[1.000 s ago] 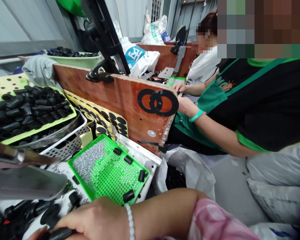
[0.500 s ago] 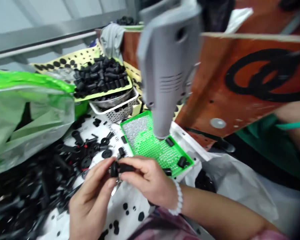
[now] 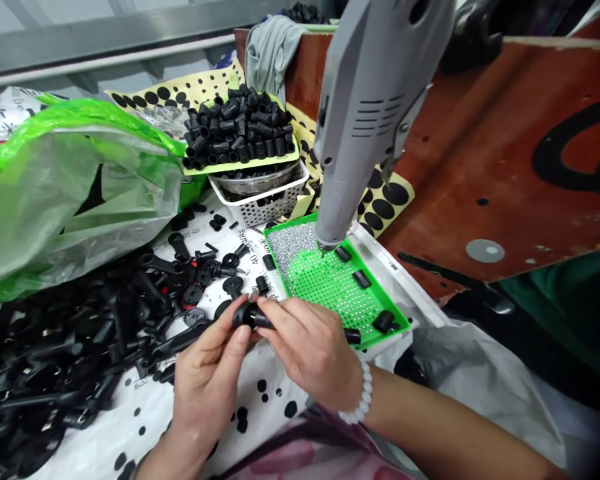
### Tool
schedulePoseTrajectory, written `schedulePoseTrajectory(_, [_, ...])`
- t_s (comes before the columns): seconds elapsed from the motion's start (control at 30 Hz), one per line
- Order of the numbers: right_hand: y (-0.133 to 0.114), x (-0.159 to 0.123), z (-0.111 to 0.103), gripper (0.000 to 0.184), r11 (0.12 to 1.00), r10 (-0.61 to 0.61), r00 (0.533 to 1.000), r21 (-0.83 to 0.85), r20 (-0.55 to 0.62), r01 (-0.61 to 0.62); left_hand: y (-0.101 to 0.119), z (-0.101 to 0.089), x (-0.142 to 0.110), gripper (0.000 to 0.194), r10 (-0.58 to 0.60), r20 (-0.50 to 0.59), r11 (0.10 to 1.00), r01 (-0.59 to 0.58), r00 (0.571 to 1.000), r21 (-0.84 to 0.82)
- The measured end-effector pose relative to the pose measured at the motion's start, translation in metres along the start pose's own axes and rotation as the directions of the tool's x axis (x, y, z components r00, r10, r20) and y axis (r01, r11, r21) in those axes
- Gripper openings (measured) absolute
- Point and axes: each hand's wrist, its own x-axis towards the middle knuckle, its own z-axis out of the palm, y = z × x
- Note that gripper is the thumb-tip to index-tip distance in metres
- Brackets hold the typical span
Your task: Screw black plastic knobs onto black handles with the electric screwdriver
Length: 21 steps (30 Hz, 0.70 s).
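My left hand (image 3: 207, 380) is closed around a round-headed black plastic part (image 3: 242, 315), pinched between thumb and fingers. My right hand (image 3: 315, 350) grips a short black cylindrical piece (image 3: 263, 320) with its fingertips. The two pieces meet end to end, or nearly so; the fingers partly hide the joint. Just beyond my hands lies a green perforated tray (image 3: 300, 293) with small silver screws (image 3: 293, 241) heaped at its far left corner. A grey electric screwdriver (image 3: 353, 147) hangs tip down over the tray, apart from both hands.
Black plastic parts (image 3: 70, 353) are piled on the left. Behind, a yellow-green tray of black sleeves (image 3: 240, 127) rests on a white basket (image 3: 265, 207). A green-and-clear plastic bag (image 3: 80, 180) stands left. A reddish-brown board (image 3: 480, 153) borders the right.
The view has shifted, so the tray, piles and screwdriver appear displaced. Both hands stay together on the black pieces, with the right fingers now curled further over theirs.
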Motion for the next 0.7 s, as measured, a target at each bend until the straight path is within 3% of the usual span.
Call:
schedulePoseTrajectory(0.1, [-0.0010, -0.0013, -0.0013, 0.034, 0.997, 0.041, 0.997, 0.069, 0.061, -0.045, -0.0020, -0.0023, -0.0009, 0.030, 0.146, -0.019, 0.973, -0.140, 0.989, 0.182])
schedulePoseTrajectory(0.27, [-0.0023, 0.0007, -0.0043, 0.025, 0.997, -0.016, 0.999, 0.078, -0.041, 0.019, -0.0078, -0.0058, 0.0011, 0.032, 0.327, 0.037, 0.878, -0.318, 0.944, 0.359])
schedulePoseTrajectory(0.5, [-0.0057, 0.0042, 0.0016, 0.023, 0.976, -0.193, 0.978, -0.121, -0.084, 0.182, -0.0069, -0.0064, 0.0047, 0.030, 0.396, 0.036, 0.843, -0.378, 0.918, 0.382])
schedulePoseTrajectory(0.7, [-0.0047, 0.0046, 0.0056, 0.024, 0.981, -0.180, 0.981, -0.083, -0.074, 0.173, -0.0098, -0.0057, 0.0071, 0.028, 0.399, 0.062, 0.837, -0.391, 0.915, 0.382])
